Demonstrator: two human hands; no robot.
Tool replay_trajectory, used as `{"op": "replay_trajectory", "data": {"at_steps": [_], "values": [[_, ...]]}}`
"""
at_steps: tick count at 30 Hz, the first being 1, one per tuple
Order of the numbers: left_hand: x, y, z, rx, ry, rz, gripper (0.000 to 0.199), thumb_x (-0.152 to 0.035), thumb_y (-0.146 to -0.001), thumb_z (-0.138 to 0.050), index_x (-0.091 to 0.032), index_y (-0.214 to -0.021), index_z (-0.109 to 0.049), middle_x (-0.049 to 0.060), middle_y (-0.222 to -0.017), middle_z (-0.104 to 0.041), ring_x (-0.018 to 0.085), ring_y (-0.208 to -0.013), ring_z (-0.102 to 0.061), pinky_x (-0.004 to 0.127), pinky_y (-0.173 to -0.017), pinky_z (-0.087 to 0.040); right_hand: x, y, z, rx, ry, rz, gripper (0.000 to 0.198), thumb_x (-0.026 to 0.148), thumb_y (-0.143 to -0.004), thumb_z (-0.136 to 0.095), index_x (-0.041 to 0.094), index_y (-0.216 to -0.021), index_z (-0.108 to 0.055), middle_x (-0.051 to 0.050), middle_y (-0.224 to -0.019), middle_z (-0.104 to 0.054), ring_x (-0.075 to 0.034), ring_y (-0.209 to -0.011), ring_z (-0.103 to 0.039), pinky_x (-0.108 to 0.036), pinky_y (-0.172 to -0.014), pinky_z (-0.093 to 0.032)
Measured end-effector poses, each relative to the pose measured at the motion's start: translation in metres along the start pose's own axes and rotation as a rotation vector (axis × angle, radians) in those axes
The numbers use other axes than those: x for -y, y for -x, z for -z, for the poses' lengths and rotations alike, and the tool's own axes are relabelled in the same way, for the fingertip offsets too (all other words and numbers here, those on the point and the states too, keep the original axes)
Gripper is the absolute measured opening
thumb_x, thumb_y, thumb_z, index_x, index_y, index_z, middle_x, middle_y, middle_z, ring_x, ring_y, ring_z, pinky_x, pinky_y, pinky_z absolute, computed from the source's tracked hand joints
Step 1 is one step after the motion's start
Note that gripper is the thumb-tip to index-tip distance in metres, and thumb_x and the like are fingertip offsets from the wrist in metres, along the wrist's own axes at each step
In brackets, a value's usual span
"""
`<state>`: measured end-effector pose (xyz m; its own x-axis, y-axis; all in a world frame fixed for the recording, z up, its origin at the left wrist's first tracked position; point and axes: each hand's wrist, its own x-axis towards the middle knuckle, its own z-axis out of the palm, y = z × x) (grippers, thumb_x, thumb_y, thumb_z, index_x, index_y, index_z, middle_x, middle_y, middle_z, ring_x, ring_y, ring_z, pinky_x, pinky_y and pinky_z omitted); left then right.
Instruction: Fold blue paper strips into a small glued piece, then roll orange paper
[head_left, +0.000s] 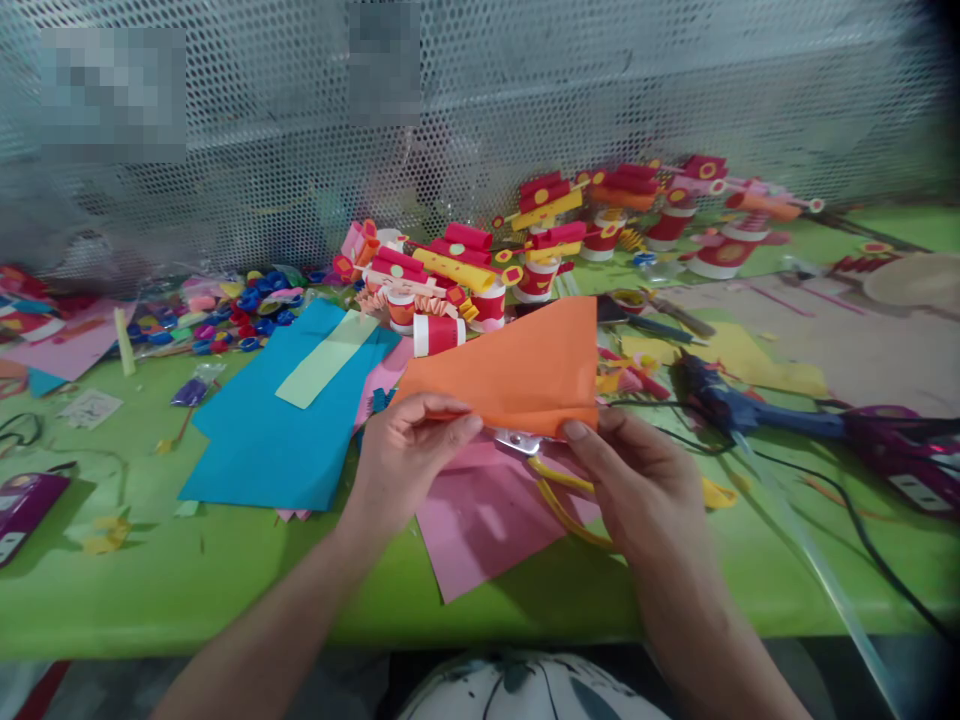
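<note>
An orange sheet of paper (pixel 517 365) is held up in front of me by both hands, with a fold or crease along its lower edge. My left hand (pixel 416 445) pinches its lower left part between thumb and fingers. At the lower right corner, my right hand (pixel 637 470) grips it with the thumb in front. Beneath the orange paper lie yellow-handled scissors (pixel 570 505), partly hidden by the paper and my right hand. A pink sheet of paper (pixel 480 530) rests under the scissors on the green table.
Blue paper (pixel 277 440) with a pale green strip (pixel 326 360) lies left. Behind stand several paper-cup figures (pixel 536 280) and a heap of colourful caps (pixel 259 300). A glue gun (pixel 750 405) with cable lies right. Perforated metal (pixel 480 120) backs the green table (pixel 300 590).
</note>
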<state>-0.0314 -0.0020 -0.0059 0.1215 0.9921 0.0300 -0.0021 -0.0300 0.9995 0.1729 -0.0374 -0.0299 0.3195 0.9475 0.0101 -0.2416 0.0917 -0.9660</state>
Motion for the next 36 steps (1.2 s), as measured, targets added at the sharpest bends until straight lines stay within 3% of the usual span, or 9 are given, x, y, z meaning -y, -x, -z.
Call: {"op": "replay_trajectory", "data": {"at_steps": [3,5,7,9,12,16,21,29,36], "values": [[0.002,-0.002,-0.001,-0.040,0.065,-0.027,0.050,-0.040,-0.081,-0.081,-0.026,-0.126,-0.065,0.009,-0.132,-0.068,0.026,-0.115,-0.069,0.040,-0.093,-0.061,-0.001,-0.002,0.000,-0.013,-0.082,-0.046,0.018,0.030,-0.074,-0.089,0.024,-0.078,-0.073,0.004,-0.078,-0.073,-0.012,-0.073,-0.073,-0.021,-0.072,-0.063],[0.000,-0.004,0.000,-0.055,0.084,-0.082,0.074,-0.039,-0.081,-0.081,-0.035,-0.147,-0.046,0.010,-0.151,-0.054,0.028,-0.127,-0.063,0.041,-0.097,-0.060,-0.002,-0.004,0.001,-0.032,-0.118,-0.066,0.019,0.031,-0.073,-0.089,0.023,-0.077,-0.073,0.003,-0.079,-0.074,-0.014,-0.073,-0.074,-0.025,-0.074,-0.065],[-0.004,-0.005,0.001,-0.086,0.103,-0.115,0.097,-0.036,-0.077,-0.085,-0.044,-0.155,-0.028,0.010,-0.158,-0.044,0.028,-0.128,-0.062,0.040,-0.094,-0.062,-0.002,-0.007,0.003,-0.052,-0.153,-0.101,0.020,0.031,-0.072,-0.090,0.023,-0.075,-0.072,0.003,-0.076,-0.073,-0.015,-0.068,-0.074,-0.027,-0.072,-0.066],[-0.009,-0.006,0.003,-0.088,0.140,-0.091,0.106,-0.031,-0.070,-0.089,-0.048,-0.154,-0.026,0.010,-0.160,-0.040,0.027,-0.122,-0.066,0.037,-0.087,-0.065,-0.001,-0.009,0.004,-0.056,-0.185,-0.131,0.022,0.030,-0.069,-0.090,0.022,-0.074,-0.071,0.004,-0.071,-0.071,-0.015,-0.063,-0.073,-0.027,-0.068,-0.066],[-0.014,-0.007,0.007,0.016,0.194,0.042,0.091,-0.026,-0.064,-0.091,-0.041,-0.143,-0.048,0.009,-0.157,-0.042,0.026,-0.108,-0.071,0.033,-0.073,-0.067,0.000,-0.010,0.004,-0.047,-0.186,-0.140,0.022,0.030,-0.069,-0.090,0.022,-0.075,-0.070,0.003,-0.071,-0.071,-0.016,-0.063,-0.073,-0.027,-0.064,-0.066],[-0.013,-0.006,0.013,0.140,0.214,0.192,0.062,-0.026,-0.066,-0.091,-0.031,-0.121,-0.063,0.005,-0.128,-0.066,0.018,-0.084,-0.073,0.030,-0.062,-0.066,-0.001,-0.006,0.004,-0.039,-0.145,-0.061,0.019,0.031,-0.075,-0.087,0.024,-0.080,-0.070,0.003,-0.079,-0.074,-0.017,-0.069,-0.074,-0.030,-0.069,-0.066],[-0.013,-0.008,0.021,0.129,0.066,0.079,0.023,-0.029,-0.069,-0.090,-0.019,-0.083,-0.074,0.001,-0.077,-0.070,0.013,-0.067,-0.070,0.024,-0.065,-0.063,-0.005,0.000,0.006,-0.001,-0.002,0.060,0.011,0.031,-0.082,-0.083,0.026,-0.086,-0.074,0.003,-0.084,-0.074,-0.015,-0.078,-0.075,-0.026,-0.074,-0.065],[-0.013,-0.011,0.013,-0.053,0.164,0.118,0.030,-0.035,-0.063,-0.092,-0.016,-0.063,-0.070,-0.002,-0.058,-0.062,0.011,-0.057,-0.064,0.025,-0.061,-0.062,-0.001,-0.004,0.004,0.012,-0.068,-0.058,0.027,0.034,-0.071,-0.090,0.025,-0.079,-0.067,0.003,-0.079,-0.074,-0.018,-0.066,-0.075,-0.032,-0.064,-0.067],[-0.010,-0.005,0.006,-0.093,0.140,0.090,0.035,-0.031,-0.070,-0.087,-0.016,-0.060,-0.057,-0.005,-0.059,-0.054,0.010,-0.057,-0.063,0.025,-0.062,-0.062,0.000,-0.002,0.000,0.015,-0.088,0.019,0.026,0.024,-0.071,-0.090,0.024,-0.081,-0.066,0.005,-0.072,-0.066,-0.010,-0.057,-0.067,-0.020,-0.054,-0.060]]}}
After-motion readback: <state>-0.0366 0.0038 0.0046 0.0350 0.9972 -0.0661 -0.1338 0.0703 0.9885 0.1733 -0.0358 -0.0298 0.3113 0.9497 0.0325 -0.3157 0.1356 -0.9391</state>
